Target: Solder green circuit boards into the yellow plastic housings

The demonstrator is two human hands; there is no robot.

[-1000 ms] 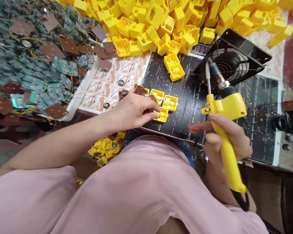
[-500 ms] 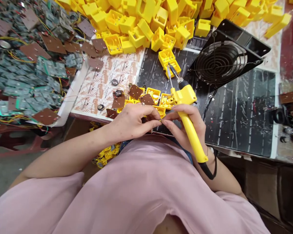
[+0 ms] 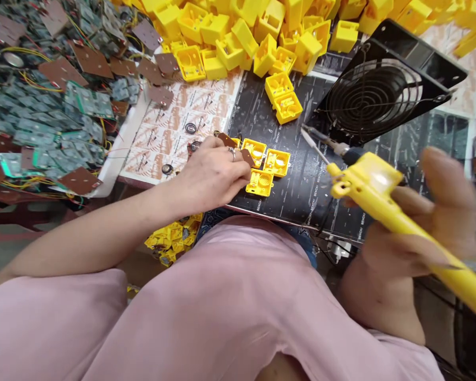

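My right hand point(image 3: 416, 233), smeared by motion, holds a yellow soldering iron point(image 3: 376, 180) whose tip points up and left over the black mat. My left hand point(image 3: 214, 172) is closed, its fingertips curled down beside a yellow plastic case point(image 3: 259, 182); what they hold, if anything, is hidden. Two more open cases, one point(image 3: 276, 162) to the right and one point(image 3: 254, 152) behind, sit close by, with round parts inside. A brown circuit board point(image 3: 247, 158) shows just past my left fingers.
A black fan point(image 3: 365, 100) stands at the back right. Yellow cases point(image 3: 241, 42) are heaped along the back. Circuit boards with wires point(image 3: 59, 111) pile up at left. Two joined cases point(image 3: 287, 107) lie on the mat point(image 3: 297, 196). Small round discs point(image 3: 190, 128) lie on patterned paper.
Half a second ago both hands met at the front case. My right hand has since swung away to the right with the soldering iron. My left hand stays by the cases, shifted slightly left.
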